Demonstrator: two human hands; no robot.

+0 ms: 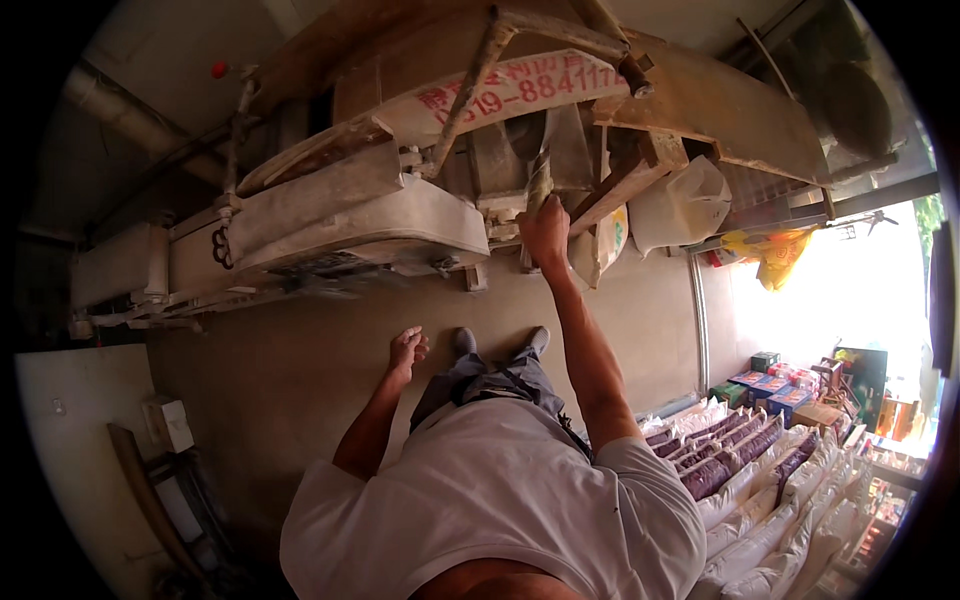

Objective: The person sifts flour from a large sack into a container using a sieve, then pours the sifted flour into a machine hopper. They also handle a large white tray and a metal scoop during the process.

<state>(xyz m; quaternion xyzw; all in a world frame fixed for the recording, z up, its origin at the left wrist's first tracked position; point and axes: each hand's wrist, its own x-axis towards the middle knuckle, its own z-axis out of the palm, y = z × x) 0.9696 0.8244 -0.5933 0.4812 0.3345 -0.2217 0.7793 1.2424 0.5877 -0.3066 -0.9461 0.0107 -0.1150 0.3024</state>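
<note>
My right hand reaches forward to the dusty machine, its fingers closed round the lower end of a slim, pale greenish twisted piece. Whether that piece is a wrapped handle or a twisted cloth, I cannot tell. It stands in front of a grey metal chute. My left hand hangs low beside my left leg, fingers loosely curled and apart, with nothing visible in it. Left of the chute runs the machine's long pale housing, coated in dust.
A wooden beam and a translucent plastic jug are right of my right hand. A bent metal frame rises above the machine. Filled sacks lie stacked at the lower right, with boxes behind. A yellow bag hangs near the bright opening.
</note>
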